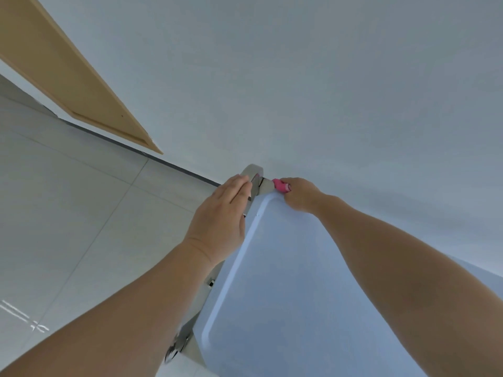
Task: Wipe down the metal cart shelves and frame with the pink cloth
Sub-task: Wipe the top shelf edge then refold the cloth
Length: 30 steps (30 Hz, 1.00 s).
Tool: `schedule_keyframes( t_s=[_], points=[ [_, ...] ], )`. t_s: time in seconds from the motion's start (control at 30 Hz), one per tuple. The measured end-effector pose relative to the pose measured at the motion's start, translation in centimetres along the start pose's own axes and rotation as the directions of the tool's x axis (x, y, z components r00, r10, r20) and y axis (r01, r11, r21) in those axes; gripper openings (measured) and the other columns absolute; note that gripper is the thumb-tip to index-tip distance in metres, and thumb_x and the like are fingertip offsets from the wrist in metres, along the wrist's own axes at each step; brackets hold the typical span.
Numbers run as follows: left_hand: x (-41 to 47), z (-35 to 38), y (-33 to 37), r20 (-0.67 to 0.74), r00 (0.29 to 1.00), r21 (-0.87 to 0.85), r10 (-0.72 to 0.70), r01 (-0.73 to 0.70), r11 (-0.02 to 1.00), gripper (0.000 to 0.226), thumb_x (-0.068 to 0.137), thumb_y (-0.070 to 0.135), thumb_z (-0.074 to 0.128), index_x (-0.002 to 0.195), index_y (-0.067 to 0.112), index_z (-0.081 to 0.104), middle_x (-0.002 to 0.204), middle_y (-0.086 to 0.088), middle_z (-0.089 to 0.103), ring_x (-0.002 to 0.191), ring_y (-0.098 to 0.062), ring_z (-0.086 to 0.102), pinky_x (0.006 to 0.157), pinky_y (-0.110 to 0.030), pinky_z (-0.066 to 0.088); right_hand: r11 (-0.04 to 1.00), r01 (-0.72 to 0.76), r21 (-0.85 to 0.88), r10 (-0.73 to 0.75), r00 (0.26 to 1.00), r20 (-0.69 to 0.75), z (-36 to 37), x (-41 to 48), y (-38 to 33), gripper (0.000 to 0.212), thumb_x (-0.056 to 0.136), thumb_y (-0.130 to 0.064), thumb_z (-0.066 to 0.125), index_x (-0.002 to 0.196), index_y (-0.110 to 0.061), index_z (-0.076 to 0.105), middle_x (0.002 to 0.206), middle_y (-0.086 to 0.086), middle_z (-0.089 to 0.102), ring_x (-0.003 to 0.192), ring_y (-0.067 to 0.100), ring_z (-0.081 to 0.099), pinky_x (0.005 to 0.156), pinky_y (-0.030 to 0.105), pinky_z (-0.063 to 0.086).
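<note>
The metal cart's top shelf fills the lower middle of the head view, its shiny surface reflecting the pale wall. The curved metal handle bar rises at the shelf's far left corner. My left hand lies flat with fingers together along the shelf's left rim, its fingertips touching the handle. My right hand is closed around the bunched pink cloth and presses it against the frame at the far edge, just right of the handle. Lower shelves are hidden under the top one.
A white wall stands directly behind the cart. A light wooden door is at the upper left. Pale floor tiles spread to the left of the cart, with a dark baseboard line along the wall.
</note>
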<state>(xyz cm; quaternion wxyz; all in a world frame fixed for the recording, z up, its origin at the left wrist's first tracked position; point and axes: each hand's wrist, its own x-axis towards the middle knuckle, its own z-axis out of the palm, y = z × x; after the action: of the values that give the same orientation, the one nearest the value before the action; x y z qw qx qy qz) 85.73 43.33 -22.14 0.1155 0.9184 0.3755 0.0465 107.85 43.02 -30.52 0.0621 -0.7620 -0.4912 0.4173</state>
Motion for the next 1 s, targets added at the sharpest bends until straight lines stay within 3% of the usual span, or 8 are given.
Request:
schedule_keyframes(
  t_s=[0.1,0.3,0.5,0.63,0.73,0.87,1.0],
  points=[
    [0.0,-0.1,0.1,-0.009,1.0,0.001,0.004,-0.004,1.0,0.055,0.077,0.009,0.038,0.129,-0.001,0.051,0.136,-0.013,0.05,0.126,-0.028,0.049,0.102,-0.03,0.034,0.999,-0.021,-0.024,0.021,1.0,-0.001,-0.4,-0.9,1.3,0.043,0.095,-0.018,0.032,0.13,-0.03,0.053,0.118,-0.002,0.059,0.103,0.023,0.056,0.084,0.031,0.048],
    [0.3,-0.1,0.3,-0.031,0.999,0.003,0.015,-0.015,1.0,0.058,0.08,0.016,0.024,0.128,0.0,0.052,0.135,-0.012,0.052,0.125,-0.027,0.05,0.098,-0.029,0.038,0.998,-0.035,-0.047,0.034,0.999,-0.008,-0.9,-2.3,3.2,0.043,0.09,-0.01,0.033,0.122,-0.028,0.055,0.108,0.002,0.063,0.096,0.025,0.059,0.08,0.034,0.051],
    [0.2,0.1,0.3,-0.079,0.997,-0.015,0.005,-0.006,1.0,0.051,0.08,0.008,0.036,0.127,0.0,0.053,0.134,-0.011,0.053,0.123,-0.027,0.052,0.097,-0.031,0.04,0.995,-0.049,-0.093,0.047,0.999,-0.026,-0.8,-2.7,4.3,0.044,0.09,-0.01,0.033,0.125,-0.028,0.051,0.102,-0.002,0.058,0.091,0.023,0.055,0.073,0.029,0.047],
    [0.2,0.2,0.2,-0.092,0.996,-0.007,0.018,-0.018,1.0,0.056,0.081,0.016,0.027,0.127,0.001,0.054,0.134,-0.01,0.053,0.122,-0.026,0.052,0.096,-0.033,0.044,0.992,-0.061,-0.11,0.057,0.997,-0.042,-0.8,-3.1,5.1,0.041,0.091,-0.01,0.034,0.124,-0.027,0.05,0.102,-0.001,0.058,0.089,0.023,0.054,0.068,0.028,0.044],
    [0.2,0.3,0.1,-0.1,0.995,-0.013,0.022,-0.024,1.0,0.055,0.08,0.016,0.027,0.126,0.001,0.054,0.133,-0.01,0.053,0.122,-0.026,0.051,0.096,-0.033,0.044,0.991,-0.068,-0.114,0.061,0.996,-0.065,-0.7,-3.6,6.2,0.038,0.089,-0.009,0.034,0.116,-0.028,0.051,0.088,-0.006,0.057,0.082,0.022,0.054,0.06,0.026,0.041],
    [0.1,0.3,0.2,-0.117,0.993,-0.012,0.019,-0.02,1.0,0.048,0.08,0.0,0.044,0.127,0.0,0.053,0.134,-0.011,0.052,0.121,-0.027,0.052,0.095,-0.036,0.046,0.993,-0.074,-0.088,0.067,0.995,-0.074,-1.0,-4.7,7.6,0.035,0.088,-0.005,0.032,0.105,-0.028,0.053,0.076,-0.018,0.048,0.077,0.019,0.05,0.057,0.025,0.035],
    [0.0,0.4,0.4,-0.098,0.995,0.065,0.034,-0.028,0.998,0.054,0.071,-0.008,0.057,0.125,-0.003,0.054,0.131,-0.016,0.053,0.119,-0.032,0.052,0.096,-0.039,0.045,0.991,-0.092,-0.097,0.085,0.993,-0.08,-1.2,-5.7,8.9,0.034,0.088,-0.007,0.033,0.105,-0.029,0.052,0.078,-0.016,0.05,0.078,0.019,0.053,0.058,0.025,0.037]
  ],
)
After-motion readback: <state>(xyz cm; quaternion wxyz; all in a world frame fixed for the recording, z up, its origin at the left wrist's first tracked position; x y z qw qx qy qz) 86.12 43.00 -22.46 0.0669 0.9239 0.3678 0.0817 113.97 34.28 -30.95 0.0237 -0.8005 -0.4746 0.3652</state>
